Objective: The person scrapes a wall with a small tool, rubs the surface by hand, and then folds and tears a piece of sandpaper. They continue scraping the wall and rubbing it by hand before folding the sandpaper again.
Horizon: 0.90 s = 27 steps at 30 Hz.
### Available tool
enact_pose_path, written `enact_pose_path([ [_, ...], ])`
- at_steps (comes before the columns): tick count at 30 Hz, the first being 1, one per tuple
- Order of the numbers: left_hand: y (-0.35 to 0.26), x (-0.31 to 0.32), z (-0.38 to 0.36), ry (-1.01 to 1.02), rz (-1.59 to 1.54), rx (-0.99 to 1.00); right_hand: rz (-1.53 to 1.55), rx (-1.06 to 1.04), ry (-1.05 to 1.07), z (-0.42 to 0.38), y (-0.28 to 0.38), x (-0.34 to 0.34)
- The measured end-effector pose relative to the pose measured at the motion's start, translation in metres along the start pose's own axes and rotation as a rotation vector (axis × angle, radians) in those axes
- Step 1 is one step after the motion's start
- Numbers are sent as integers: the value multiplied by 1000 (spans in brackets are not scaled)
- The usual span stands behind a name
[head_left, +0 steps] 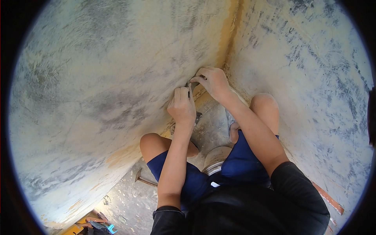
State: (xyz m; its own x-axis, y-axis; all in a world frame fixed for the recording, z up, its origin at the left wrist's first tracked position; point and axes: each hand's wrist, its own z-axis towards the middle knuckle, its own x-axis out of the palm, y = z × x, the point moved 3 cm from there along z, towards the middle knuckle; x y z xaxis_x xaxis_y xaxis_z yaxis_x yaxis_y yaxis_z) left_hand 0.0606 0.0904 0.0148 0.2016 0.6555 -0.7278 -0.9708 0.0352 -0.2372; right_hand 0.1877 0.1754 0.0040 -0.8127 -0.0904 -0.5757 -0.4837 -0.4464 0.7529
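My left hand [182, 105] is closed close to the left wall, its fingers curled round the near end of a small dark grey piece [193, 85]. The piece is thin and looks like folded sandpaper, but its kind is hard to make out. My right hand [213, 83] is higher and nearer the corner, pinching the other end between thumb and fingers. Both hands look dusty. Close beside them is the left wall [105, 78], pale with grey smudges and scratches. Fingers hide most of the piece.
A brown-yellow seam runs down the corner [234, 35] to the right wall [313, 78]. My bent knees are near both walls. Below me stands a round bucket [217, 156]. A hammer-like tool [145, 180] lies on the floor [133, 199]. Assorted items [96, 227] sit at lower left.
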Motion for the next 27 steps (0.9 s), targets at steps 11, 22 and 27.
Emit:
enact_pose_path([
  [11, 4, -1, -4, 24, -101, -2, -96, -99, -67, -2, 4, -3],
  [22, -1, -7, -2, -8, -67, -50, -52, -102, -38, 3, 5, -4],
  [27, -8, 1, 9, -44, -110, 9, -77, -61, -60, 6, -3, -19],
])
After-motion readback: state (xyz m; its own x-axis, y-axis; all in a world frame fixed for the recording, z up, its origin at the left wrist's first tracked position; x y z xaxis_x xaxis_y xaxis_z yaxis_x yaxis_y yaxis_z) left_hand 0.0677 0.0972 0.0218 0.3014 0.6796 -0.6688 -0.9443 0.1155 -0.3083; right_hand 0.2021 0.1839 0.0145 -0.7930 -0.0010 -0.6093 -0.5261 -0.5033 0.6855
